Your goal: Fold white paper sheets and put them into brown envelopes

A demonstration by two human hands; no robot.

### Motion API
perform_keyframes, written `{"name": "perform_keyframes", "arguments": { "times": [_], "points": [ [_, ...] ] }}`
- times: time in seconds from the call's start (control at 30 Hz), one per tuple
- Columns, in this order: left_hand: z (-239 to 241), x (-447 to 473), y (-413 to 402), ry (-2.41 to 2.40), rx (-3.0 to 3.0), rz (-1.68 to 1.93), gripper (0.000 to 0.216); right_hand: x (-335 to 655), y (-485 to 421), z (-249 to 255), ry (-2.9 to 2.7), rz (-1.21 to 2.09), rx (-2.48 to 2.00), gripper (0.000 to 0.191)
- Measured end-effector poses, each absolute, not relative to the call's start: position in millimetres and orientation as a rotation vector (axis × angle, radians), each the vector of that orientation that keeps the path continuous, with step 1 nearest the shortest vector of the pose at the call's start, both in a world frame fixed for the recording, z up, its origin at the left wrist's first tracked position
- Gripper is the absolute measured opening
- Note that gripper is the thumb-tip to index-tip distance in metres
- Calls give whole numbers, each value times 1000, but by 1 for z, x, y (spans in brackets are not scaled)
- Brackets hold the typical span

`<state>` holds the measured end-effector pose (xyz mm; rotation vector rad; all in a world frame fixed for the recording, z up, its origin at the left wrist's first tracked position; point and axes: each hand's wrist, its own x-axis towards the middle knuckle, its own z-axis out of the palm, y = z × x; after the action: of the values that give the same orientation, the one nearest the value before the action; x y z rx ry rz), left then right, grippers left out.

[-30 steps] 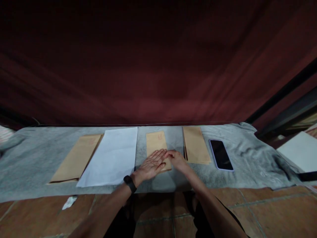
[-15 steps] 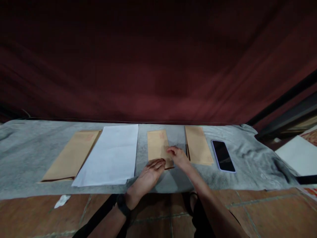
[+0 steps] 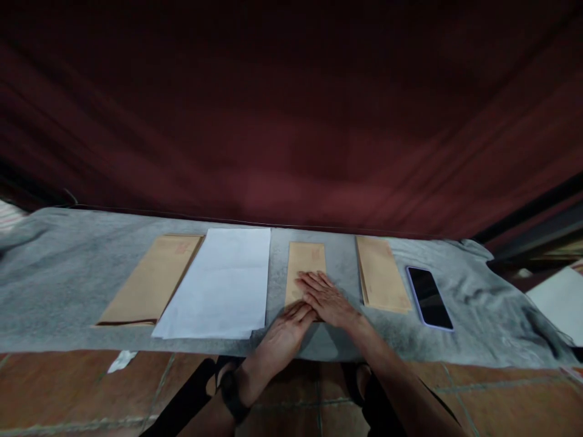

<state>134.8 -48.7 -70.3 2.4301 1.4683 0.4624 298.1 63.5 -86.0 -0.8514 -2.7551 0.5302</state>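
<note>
A brown paper envelope (image 3: 301, 258) with faint red print at its upper right lies flat in front of me. My right hand (image 3: 328, 301) rests on its middle, fingers stretched out flat. Against its near end lies my left hand (image 3: 291, 328), also flat, with its fingertips meeting the right hand. Both hands cover the envelope's lower part. To the left is a stack of white paper sheets (image 3: 223, 285), partly over a pile of larger brown envelopes (image 3: 150, 282). On the right sits a second pile of brown envelopes (image 3: 382, 276).
A phone (image 3: 429, 297) in a light purple case lies right of the envelope pile. Grey cloth (image 3: 59, 279) covers the low table, with a dark red curtain (image 3: 273, 152) behind it. A crumpled white tissue (image 3: 122, 362) is on the tiled floor.
My right hand has gone from curled fingers at the envelope's right edge to lying flat across it. My left hand stays at the near end. The whole view has shifted slightly.
</note>
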Motion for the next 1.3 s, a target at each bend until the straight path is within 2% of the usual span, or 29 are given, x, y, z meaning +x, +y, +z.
{"name": "perform_keyframes", "arguments": {
  "times": [0.23, 0.5, 0.63, 0.8, 0.93, 1.2, 1.3],
  "points": [
    [-87, 162, -61, 1710, 2536, 345, 41, 286, 83, -94, -2829, 420, -898, 52],
    [-93, 152, -58, 1620, 2530, 252, 42, 255, 146, -89, -2796, 323, -1016, 57],
    [-92, 150, -58, 1619, 2508, 259, 43, 248, 150, -87, -2813, 333, -987, 56],
    [-85, 147, -58, 1610, 2457, 372, 51, 253, 124, -88, -2873, 406, -862, 54],
    [-82, 147, -57, 1605, 2434, 447, 47, 261, 101, -87, -2893, 476, -829, 53],
    [-71, 144, -56, 1610, 2382, 398, 44, 291, 57, -73, -2816, 865, -729, 48],
    [-73, 142, -56, 1599, 2388, 426, 44, 300, 52, -73, -2777, 885, -762, 51]
  ]
}}
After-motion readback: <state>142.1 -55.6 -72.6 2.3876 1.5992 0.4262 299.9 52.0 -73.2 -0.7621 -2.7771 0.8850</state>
